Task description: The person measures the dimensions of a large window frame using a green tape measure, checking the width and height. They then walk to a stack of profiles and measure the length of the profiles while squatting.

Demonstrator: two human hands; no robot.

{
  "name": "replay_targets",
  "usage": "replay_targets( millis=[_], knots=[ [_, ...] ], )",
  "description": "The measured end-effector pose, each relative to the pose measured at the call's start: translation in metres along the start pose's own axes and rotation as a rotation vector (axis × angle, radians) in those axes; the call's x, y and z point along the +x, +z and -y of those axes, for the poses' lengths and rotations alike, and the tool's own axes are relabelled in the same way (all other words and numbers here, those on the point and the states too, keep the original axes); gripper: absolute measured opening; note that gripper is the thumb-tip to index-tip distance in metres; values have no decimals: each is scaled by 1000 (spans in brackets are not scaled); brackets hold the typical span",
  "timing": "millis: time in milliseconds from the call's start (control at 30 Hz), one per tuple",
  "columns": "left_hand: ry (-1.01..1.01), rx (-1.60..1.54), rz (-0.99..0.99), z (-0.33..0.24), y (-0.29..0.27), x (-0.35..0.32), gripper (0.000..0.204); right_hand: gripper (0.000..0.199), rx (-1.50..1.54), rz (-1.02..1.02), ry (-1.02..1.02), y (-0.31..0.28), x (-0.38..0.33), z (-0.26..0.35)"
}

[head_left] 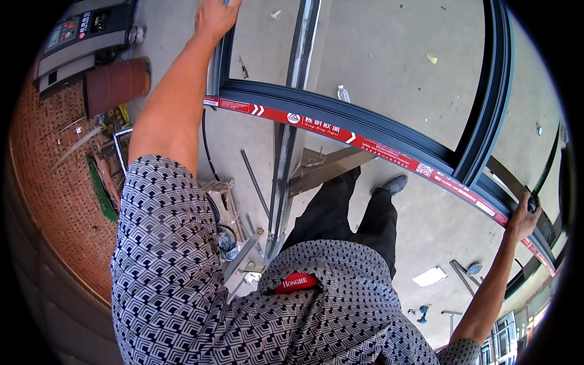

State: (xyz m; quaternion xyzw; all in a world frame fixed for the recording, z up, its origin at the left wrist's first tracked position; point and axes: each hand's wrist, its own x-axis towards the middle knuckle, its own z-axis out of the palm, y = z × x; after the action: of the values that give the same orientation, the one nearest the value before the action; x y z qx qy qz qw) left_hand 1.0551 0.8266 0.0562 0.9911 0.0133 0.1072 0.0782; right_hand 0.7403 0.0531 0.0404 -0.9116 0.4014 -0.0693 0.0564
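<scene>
My right grip (523, 219) was closed around a small dark object (533, 204) at the near rail of the dark grey frame (365, 121), toward its right end, and a thin dark strip (550, 158) rose from there toward the far side; I could not make out for sure what the object was. My left grip (214, 19) was at the frame's left side, well beyond the near left corner, but the upper edge of the view cut off the fingertips, so I could not tell how tightly it held or on what. The frame spread out in front of the body, its near edge faced with red film (328, 126) and a divider (486, 109) running away from that edge in its right half. A metal bar (285, 182) passed beneath the near edge, left of its middle; whether it bore the frame's weight I could not see. With the arms so widely spread, I judged that the work called for level, even pressure from both sides, the right fingers snug but not pressing the film hard enough to wrinkle it, and the strip free of twists and clear of the frame's edge.
</scene>
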Motion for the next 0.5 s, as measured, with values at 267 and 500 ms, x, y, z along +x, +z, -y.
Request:
replay_targets(
  millis=[267,500],
  knots=[
    [37,139,-23,6,-1,-4,62,84,-32,10,21,6,8,-8],
    [61,140,-90,10,14,0,62,85,-54,7,35,10,14,-18]
  ],
)
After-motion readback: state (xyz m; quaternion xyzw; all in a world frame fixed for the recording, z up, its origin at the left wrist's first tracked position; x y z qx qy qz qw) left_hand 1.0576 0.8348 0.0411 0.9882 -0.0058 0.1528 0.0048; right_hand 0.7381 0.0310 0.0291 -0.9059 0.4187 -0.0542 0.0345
